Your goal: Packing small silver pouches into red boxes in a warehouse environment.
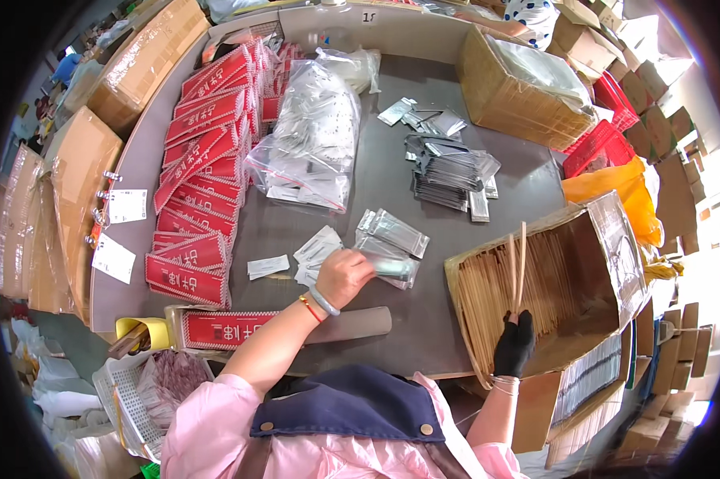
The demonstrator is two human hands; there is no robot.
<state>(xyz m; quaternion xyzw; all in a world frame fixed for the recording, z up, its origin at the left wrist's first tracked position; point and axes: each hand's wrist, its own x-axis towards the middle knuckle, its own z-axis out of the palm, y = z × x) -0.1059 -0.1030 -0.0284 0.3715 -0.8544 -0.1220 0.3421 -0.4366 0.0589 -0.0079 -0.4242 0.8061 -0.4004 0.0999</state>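
Observation:
My bare left hand reaches over the table with its fingers pinched. A flat, shiny packet, blurred by motion, is at the fingertips. Beside it lies a small group of clear and silvery packets. Left of that hand are white printed slips, some overlapping and one apart. My right hand, in a black glove, is closed round the lower ends of two thin tan sticks. These point upward over an open cardboard box packed with upright thin tan pieces.
Red printed sleeves form overlapping rows on the left, and more lie in a tray at the near edge. Behind the slips sits a large clear bag. Silvery packets are piled farther back, near another cardboard box.

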